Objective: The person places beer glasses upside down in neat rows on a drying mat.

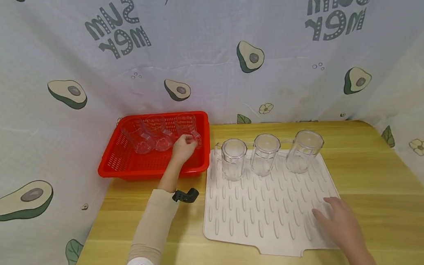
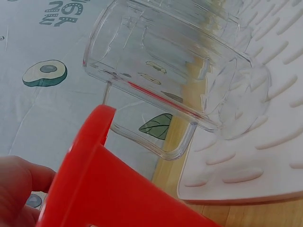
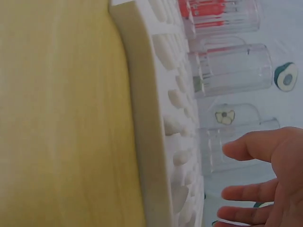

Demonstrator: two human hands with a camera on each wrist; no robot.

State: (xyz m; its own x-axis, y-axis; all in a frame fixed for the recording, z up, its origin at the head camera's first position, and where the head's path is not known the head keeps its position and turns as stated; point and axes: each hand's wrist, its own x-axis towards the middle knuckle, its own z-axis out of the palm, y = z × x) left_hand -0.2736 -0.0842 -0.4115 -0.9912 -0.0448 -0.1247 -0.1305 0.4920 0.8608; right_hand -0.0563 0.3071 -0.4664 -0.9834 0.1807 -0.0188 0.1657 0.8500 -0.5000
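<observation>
My left hand [image 1: 183,149] reaches over the red basket [image 1: 155,173] and pinches the handle of the rightmost clear glass mug [image 1: 185,124] inside. Two more mugs lean side by side to its left in the basket. In the left wrist view the basket rim hides most of the hand's fingertips. Three clear glass mugs stand upside down in a row along the back of the white drying mat [image 1: 255,224]; the left one [image 1: 233,159] is nearest the basket. Over the mat's right front edge, my right hand [image 1: 342,224] hovers with fingers spread, holding nothing.
The mat lies on a wooden table [image 1: 369,162], just right of the basket. Behind and at both sides hangs a pale curtain [image 1: 208,83] printed with avocados. A black strap device [image 1: 185,196] sits on the left wrist.
</observation>
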